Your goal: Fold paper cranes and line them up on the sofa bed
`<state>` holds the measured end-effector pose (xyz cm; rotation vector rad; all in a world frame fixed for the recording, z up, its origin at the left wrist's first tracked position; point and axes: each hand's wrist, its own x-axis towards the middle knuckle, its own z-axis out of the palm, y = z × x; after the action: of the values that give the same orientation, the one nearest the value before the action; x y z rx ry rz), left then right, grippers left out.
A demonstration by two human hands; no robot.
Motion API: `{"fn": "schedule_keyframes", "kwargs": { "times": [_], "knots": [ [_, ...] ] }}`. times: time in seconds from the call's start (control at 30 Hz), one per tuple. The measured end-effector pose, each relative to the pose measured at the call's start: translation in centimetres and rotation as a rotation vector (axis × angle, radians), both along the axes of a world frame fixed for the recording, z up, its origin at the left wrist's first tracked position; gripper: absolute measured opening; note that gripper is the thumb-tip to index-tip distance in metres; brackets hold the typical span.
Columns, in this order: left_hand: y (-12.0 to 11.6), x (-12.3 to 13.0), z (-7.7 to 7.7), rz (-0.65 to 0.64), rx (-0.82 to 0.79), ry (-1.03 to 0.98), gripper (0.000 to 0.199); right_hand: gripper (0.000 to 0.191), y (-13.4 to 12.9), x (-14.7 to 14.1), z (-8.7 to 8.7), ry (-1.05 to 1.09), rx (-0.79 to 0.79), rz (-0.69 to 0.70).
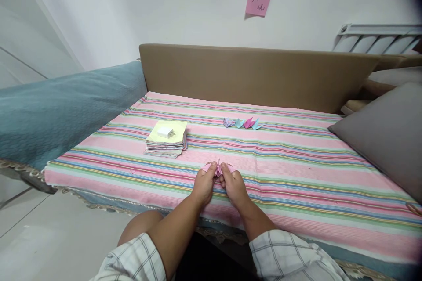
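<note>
Between both hands is a pink origami crane, its wings spread to either side and a thin point standing up in the middle. My left hand pinches the left wing near the body, thumb on top. My right hand grips the right wing the same way, thumb above and fingers curled beneath. Farther back on the striped cloth lie several folded paper cranes in a row: a purple one, a teal one, a magenta one and a light blue one.
To the left sits a stack of square paper with a white plug adapter on top. A brown backrest runs along the back. A grey cushion is at right, a blue covered armrest at left.
</note>
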<state>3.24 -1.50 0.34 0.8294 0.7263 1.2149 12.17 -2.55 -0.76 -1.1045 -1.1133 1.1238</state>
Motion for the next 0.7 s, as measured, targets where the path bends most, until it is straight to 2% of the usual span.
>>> {"fn": "schedule_keyframes", "kwargs": {
  "times": [0.4,0.7],
  "knots": [
    [-0.28,-0.1,0.86,-0.017,-0.123,-0.072,0.045,0.049,-0.01,-0.8,0.25,0.308,-0.192,-0.05],
    [0.2,-0.39,0.16,-0.078,-0.165,-0.13,0.044,0.049,-0.14,-0.95,0.68,0.377,-0.238,-0.04]
  ]
}}
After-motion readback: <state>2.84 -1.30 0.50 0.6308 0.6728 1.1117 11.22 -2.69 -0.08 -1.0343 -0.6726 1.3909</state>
